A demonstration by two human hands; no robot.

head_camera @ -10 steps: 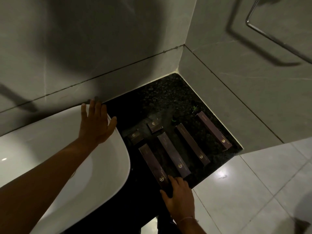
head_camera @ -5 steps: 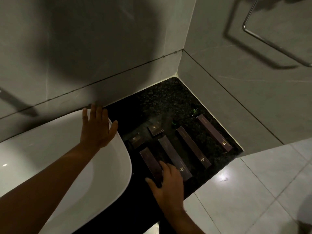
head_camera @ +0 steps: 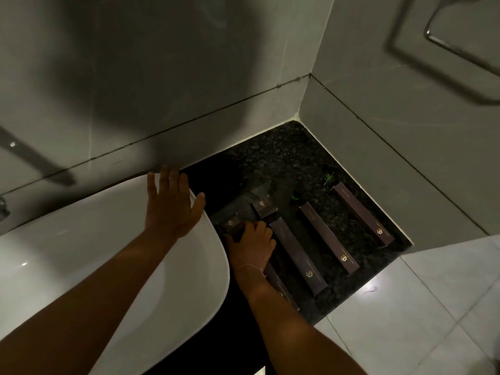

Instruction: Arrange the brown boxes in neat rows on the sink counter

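Note:
Several brown boxes lie on the dark speckled counter (head_camera: 284, 155). Three long boxes lie side by side in full view: one near the right wall (head_camera: 361, 213), a middle one (head_camera: 326, 236) and one (head_camera: 296, 254) beside my right hand. A fourth long box (head_camera: 281, 286) is partly hidden under my right wrist. Two small boxes sit behind them, one (head_camera: 263, 208) free and one (head_camera: 232, 226) at my right hand's fingertips. My right hand (head_camera: 253, 244) lies over that small box, fingers curled on it. My left hand (head_camera: 170, 204) rests flat, fingers spread, on the white basin rim.
The white basin (head_camera: 113, 255) fills the left side, close against the boxes. Grey tiled walls (head_camera: 405, 147) close the counter at the back and right. The counter's front edge drops to a pale tiled floor (head_camera: 422, 307). A metal towel rail (head_camera: 460, 50) hangs at the upper right.
My right hand has moved from the near end of the leftmost long box forward to the small box by the basin. My left hand stays on the basin rim.

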